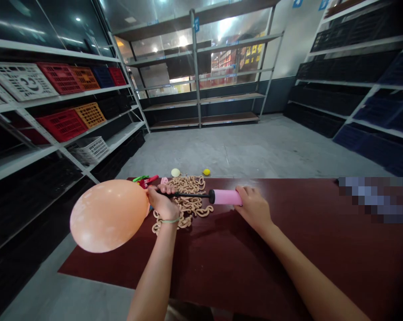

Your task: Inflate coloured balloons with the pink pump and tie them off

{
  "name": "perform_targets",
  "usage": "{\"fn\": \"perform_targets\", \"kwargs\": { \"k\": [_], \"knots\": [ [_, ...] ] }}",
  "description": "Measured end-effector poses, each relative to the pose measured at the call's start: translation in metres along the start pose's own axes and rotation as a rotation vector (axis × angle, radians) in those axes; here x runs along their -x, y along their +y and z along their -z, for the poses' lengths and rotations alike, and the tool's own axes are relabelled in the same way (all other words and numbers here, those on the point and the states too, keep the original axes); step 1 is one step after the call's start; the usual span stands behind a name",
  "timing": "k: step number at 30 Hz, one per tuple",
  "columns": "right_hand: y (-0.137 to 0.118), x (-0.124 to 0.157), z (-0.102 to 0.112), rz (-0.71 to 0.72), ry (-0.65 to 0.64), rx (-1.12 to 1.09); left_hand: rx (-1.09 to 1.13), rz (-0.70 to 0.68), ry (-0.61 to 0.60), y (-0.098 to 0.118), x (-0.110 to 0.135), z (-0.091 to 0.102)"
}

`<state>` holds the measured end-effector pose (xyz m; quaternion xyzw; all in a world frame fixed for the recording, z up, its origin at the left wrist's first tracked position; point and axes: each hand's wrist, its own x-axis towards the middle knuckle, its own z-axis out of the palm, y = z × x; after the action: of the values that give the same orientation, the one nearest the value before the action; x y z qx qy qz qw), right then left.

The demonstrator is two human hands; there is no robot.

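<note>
Left hand (162,203): your fingers clench the neck of the peach balloon (108,216) around the nozzle of the pink hand pump (225,197); pinch firmly so no air slips past.
Right hand (253,207): your fingers grasp the end of the pump's barrel; hold it level.
Balloon: it hangs past the left edge of the counter (221,249).
Beside it: a heap of tan linked loops (184,200) lies under your left wrist.

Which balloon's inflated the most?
The peach balloon, held at its neck by the left hand. The pale balloon and yellow balloon beyond the table are far smaller.
</note>
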<state>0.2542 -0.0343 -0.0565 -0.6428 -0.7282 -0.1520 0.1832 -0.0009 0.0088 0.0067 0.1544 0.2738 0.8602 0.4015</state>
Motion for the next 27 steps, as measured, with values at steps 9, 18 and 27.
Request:
{"fn": "perform_targets", "kwargs": {
  "k": [9, 18, 27],
  "knots": [
    [-0.035, 0.012, -0.003, 0.174, -0.042, -0.075, -0.088, 0.150, -0.159, -0.043, 0.032, -0.003],
    [0.015, -0.004, -0.013, 0.059, 0.029, 0.108, -0.074, 0.075, -0.079, -0.024, -0.011, 0.005],
    [-0.038, 0.007, -0.018, 0.056, -0.006, -0.144, -0.036, 0.081, -0.245, -0.033, 0.017, -0.006]
  ]
}}
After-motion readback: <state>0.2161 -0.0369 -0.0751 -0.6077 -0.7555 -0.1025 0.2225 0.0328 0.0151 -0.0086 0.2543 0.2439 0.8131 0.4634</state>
